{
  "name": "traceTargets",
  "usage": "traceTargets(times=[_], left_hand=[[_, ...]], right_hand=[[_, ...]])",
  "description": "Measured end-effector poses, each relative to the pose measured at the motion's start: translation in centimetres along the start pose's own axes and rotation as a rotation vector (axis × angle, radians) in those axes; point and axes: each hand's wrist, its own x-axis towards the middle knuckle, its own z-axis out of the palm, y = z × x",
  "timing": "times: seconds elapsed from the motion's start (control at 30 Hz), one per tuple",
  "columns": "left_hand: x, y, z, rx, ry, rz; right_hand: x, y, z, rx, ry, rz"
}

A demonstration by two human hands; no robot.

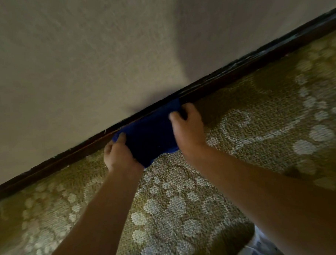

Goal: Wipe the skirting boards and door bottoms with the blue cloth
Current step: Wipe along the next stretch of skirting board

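Both hands are on the job at the foot of the wall. From the head camera, the left hand [118,154] pinches the left end of the dark blue woven cloth [150,135], thumb on top and fingers curled beneath it. Over on the other side, the right hand [188,126] clamps the cloth's right end, fingers curled over the upper edge and thumb pointing back along the fabric. Between the two grips the cloth is pulled out flat, its far edge lying up against the dark brown wooden skirting board [257,65], its near edge hanging down to a point just above the floor. That skirting board runs on a slant from lower left to upper right, touching the cloth about midway along what can be seen of it. Above it rises the pale beige textured wall [83,63], with a soft shadow falling right of centre. Below, the olive-green looped carpet with cream floral patterning [176,204] fills the floor. Both bare forearms reach in from the bottom edge. Some motion blur softens the right side.
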Motion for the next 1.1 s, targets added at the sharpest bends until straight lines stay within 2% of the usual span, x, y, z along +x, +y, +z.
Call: traceTargets(times=[0.1, 0.17, 0.27, 0.37, 0.47, 0.53, 0.63, 0.77, 0.97, 1.1], left_hand=[[-0.2, -0.1, -2.8, -0.013, 0.024, -0.074], [-1.1, 0.4, -2.8, 0.016, -0.044, -0.131], [-2.3, 0.9, 0.5, 0.069, -0.131, -0.144], [-3.2, -0.1, 3.6, 0.138, -0.092, -0.116], [-3.9, -1.4, 4.7, 0.144, -0.151, -0.063], [-4.6, -1.5, 5.1, 0.135, -0.124, -0.054], [-4.4, -1.0, 4.8, 0.078, -0.051, -0.07], [-5.1, -1.4, 4.5, -0.002, -0.131, -0.091], [-8.0, -2.8, 6.7, -0.031, -0.24, -0.028], [-8.5, -3.6, 8.4, -0.014, -0.212, -0.06]], right_hand=[[-1.6, 1.2, 1.8, -0.141, -0.243, 0.059], [-1.1, 0.7, 2.1, -0.229, -0.293, 0.051], [1.0, -0.2, 1.0, -0.193, -0.201, 0.07], [1.7, -0.4, -1.1, -0.056, 0.056, 0.108], [2.6, -0.9, -2.5, 0.039, 0.269, 0.131], [2.9, -1.2, -2.3, 0.033, 0.268, 0.139], [2.1, -1.4, -1.3, -0.033, 0.146, 0.136], [1.9, -2.0, -2.4, -0.061, 0.04, 0.102], [2.2, -2.7, -5.7, 0.015, 0.244, -0.075], [3.3, -2.0, -6.1, -0.058, 0.306, -0.012]])
